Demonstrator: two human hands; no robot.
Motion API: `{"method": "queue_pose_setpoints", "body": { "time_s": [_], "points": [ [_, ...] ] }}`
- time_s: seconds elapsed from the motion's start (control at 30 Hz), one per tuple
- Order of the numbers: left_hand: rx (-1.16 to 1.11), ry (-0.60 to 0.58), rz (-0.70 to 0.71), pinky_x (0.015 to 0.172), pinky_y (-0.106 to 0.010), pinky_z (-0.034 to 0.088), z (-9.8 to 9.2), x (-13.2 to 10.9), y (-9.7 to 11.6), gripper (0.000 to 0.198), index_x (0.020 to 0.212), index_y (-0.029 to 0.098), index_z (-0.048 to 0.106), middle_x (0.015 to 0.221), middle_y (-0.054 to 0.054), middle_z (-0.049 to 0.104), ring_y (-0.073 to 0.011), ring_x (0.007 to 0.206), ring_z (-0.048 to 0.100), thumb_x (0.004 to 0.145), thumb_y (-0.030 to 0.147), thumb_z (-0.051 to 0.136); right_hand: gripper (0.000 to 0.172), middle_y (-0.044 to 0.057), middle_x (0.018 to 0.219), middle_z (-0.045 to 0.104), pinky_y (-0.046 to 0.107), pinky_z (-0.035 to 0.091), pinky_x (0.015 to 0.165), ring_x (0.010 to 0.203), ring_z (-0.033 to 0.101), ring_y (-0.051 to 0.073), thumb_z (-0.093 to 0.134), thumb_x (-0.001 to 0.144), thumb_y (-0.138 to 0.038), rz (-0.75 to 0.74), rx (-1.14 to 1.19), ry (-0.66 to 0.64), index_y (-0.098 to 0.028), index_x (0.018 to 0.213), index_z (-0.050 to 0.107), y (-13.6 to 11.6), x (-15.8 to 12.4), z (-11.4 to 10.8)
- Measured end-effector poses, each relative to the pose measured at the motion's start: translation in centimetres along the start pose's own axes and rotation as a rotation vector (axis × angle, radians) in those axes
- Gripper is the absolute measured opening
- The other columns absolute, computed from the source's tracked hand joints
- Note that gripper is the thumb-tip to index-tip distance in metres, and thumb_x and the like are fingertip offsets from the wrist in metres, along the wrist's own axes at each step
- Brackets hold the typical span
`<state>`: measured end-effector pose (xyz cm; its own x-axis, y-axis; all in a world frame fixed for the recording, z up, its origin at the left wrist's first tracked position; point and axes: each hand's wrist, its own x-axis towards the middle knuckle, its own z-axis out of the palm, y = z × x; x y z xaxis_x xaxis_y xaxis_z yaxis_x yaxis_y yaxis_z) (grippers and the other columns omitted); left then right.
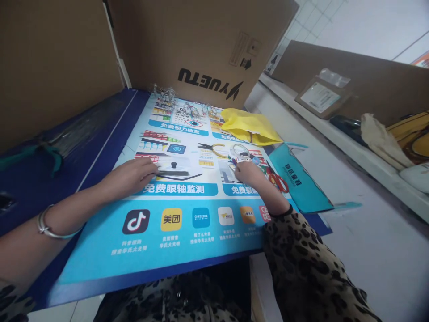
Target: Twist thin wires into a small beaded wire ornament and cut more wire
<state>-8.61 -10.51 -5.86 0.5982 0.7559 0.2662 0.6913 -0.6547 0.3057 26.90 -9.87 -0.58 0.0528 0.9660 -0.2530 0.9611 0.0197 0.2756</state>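
Note:
My left hand (136, 175) lies on the printed sheet (201, 243) with its fingers curled together. Its fingertips meet the left end of a bundle of thin dark strips (174, 173); whether they grip it is unclear. My right hand (248, 173) is closed beside a pile of small colourful items, its fingertips pinched together near something small and dark. What it holds is too small to make out. Between and beyond the hands lie pliers with yellow handles (217, 151). A roll of clear tape (240, 152) sits just past my right hand, and red-handled scissors (279, 182) lie to its right.
A yellow bag (250, 126) and a teal pouch (298, 179) lie along the right side. Tangled wire pieces (164, 93) sit at the back, before a tall cardboard panel (201, 49). Teal-handled pliers (55, 158) are at far left. A shelf (295, 109) runs along the right.

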Motion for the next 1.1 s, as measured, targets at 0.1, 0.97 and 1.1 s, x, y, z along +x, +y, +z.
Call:
{"method": "queue_pose_setpoints", "body": {
  "time_s": [0.1, 0.97, 1.1],
  "points": [
    [-0.001, -0.054, 0.035, 0.076, -0.031, 0.044, -0.1, 0.0, 0.0, 0.026, 0.087, 0.018, 0.062, 0.087, -0.007, 0.058, -0.0199, 0.085, 0.054, 0.086, 0.026, 0.038, 0.031, 0.015, 0.099, 0.066, 0.03, 0.042, 0.075, 0.093, 0.06, 0.024, 0.04, 0.086, -0.025, -0.024, -0.009, 0.003, -0.013, 0.093, 0.067, 0.4, -0.6, -0.4],
    [-0.059, -0.029, -0.046, 0.078, -0.028, 0.043, -0.2, -0.3, 0.2, 0.019, 0.093, 0.018, 0.061, 0.089, -0.006, 0.06, -0.0163, 0.084, 0.055, 0.089, 0.022, 0.043, 0.023, 0.006, 0.089, 0.061, 0.028, 0.046, 0.076, 0.084, 0.058, 0.017, 0.039, 0.092, -0.026, -0.712, 0.532, 0.478, -0.018, 0.093, 0.06, -13.0, 0.9, 1.2],
    [-0.117, -0.013, -0.046, 0.079, -0.027, 0.043, -0.6, -0.3, 0.2, 0.02, 0.093, 0.018, 0.062, 0.091, -0.006, 0.063, -0.0162, 0.087, 0.057, 0.089, 0.023, 0.043, 0.025, 0.007, 0.088, 0.062, 0.028, 0.046, 0.075, 0.084, 0.058, 0.017, 0.038, 0.092, -0.027, -0.751, 0.537, 0.52, -0.019, 0.092, 0.061, -13.0, 1.0, 1.7]
  ]
}}
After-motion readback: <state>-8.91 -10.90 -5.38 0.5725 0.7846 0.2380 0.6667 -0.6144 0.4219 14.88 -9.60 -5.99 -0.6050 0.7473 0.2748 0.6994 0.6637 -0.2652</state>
